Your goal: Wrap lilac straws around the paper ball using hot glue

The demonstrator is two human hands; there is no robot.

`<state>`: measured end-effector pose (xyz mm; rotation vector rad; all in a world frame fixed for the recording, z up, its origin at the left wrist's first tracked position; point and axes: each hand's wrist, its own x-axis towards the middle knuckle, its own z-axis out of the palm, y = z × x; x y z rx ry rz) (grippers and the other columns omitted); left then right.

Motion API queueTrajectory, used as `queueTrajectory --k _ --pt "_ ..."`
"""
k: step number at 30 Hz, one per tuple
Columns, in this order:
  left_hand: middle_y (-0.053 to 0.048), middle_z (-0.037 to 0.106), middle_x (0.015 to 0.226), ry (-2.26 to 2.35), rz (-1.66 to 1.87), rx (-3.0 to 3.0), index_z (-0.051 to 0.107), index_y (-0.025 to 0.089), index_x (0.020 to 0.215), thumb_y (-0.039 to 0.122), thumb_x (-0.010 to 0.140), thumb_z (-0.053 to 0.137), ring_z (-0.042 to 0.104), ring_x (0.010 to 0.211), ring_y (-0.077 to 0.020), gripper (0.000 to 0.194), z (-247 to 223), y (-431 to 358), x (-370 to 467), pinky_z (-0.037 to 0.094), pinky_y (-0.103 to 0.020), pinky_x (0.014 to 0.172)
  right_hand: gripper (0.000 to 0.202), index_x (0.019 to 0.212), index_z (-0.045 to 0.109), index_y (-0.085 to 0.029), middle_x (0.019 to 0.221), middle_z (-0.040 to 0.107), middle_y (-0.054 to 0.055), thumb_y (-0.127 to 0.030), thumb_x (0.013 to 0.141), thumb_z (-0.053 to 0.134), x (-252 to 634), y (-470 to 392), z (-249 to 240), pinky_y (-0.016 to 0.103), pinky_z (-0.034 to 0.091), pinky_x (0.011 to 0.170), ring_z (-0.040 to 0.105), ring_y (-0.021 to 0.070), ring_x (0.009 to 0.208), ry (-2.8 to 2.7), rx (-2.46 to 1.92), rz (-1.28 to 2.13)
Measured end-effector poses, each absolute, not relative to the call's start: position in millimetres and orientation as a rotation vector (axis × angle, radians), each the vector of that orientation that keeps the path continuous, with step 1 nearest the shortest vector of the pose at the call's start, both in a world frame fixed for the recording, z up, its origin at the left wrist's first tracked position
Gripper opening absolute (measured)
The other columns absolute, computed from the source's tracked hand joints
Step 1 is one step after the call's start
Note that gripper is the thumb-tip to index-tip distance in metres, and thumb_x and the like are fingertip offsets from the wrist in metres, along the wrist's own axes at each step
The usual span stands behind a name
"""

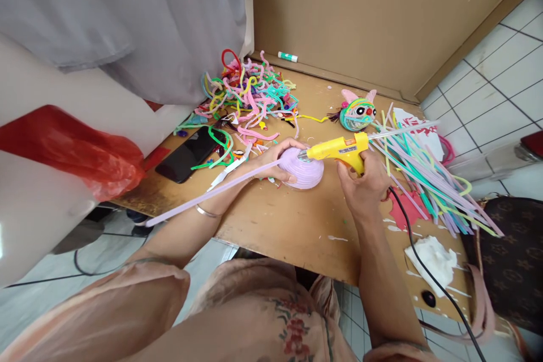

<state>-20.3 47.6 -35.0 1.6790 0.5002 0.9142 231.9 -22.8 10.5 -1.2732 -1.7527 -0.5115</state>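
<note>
clasping lilac coiled ball (303,174) near centre with left hand (271,155), trailing lilac strip (212,194) toward eight o'clock. gripping yellow glue gun (331,150) at three o'clock with right hand (368,178), pointing nozzle (302,155) at ball's top; cannot tell if touching. noted tangled pipe cleaners (255,100) at eleven, animal figure (357,116) at two.
</note>
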Motion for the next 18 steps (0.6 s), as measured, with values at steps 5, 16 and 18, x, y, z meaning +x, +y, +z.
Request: queueTrajectory --k 5,16,18 --pt "-0.013 0.062 0.14 0.532 0.91 1.692 0.061 0.022 0.124 0.038 0.052 0.095 0.059 0.131 -0.0333 0.082 -31.4 44.2 -20.8 0.043 -0.049 0.112 0.019 0.1 0.056 -0.023 0.084 0.066 0.006 -0.038 0.089 0.061 231.6 -23.1 10.2 0.033 0.046 0.068 0.063 0.0226 0.078 -1.743 -1.329 -0.515" --pt "-0.014 0.062 0.143 0.485 0.9 1.689 0.061 0.022 0.123 0.037 0.053 0.096 0.056 0.136 -0.0341 0.08 -27.2 43.0 -18.8 0.041 -0.049 0.114 0.013 0.095 0.054 -0.023 0.081 0.065 0.003 -0.031 0.089 0.062 230.0 -24.3 15.2 0.031 0.043 0.065 0.061 0.0198 0.073 -1.778 -1.219 -0.515" --pt "-0.014 0.061 0.143 0.478 0.901 1.689 0.061 0.022 0.123 0.037 0.053 0.096 0.057 0.135 -0.0343 0.079 -26.1 42.3 -18.9 0.041 -0.049 0.114 0.012 0.094 0.054 -0.023 0.08 0.064 0.002 -0.03 0.088 0.063 230.9 -24.4 16.1 0.031 0.043 0.064 0.06 0.0194 0.071 -1.776 -1.226 -0.494"
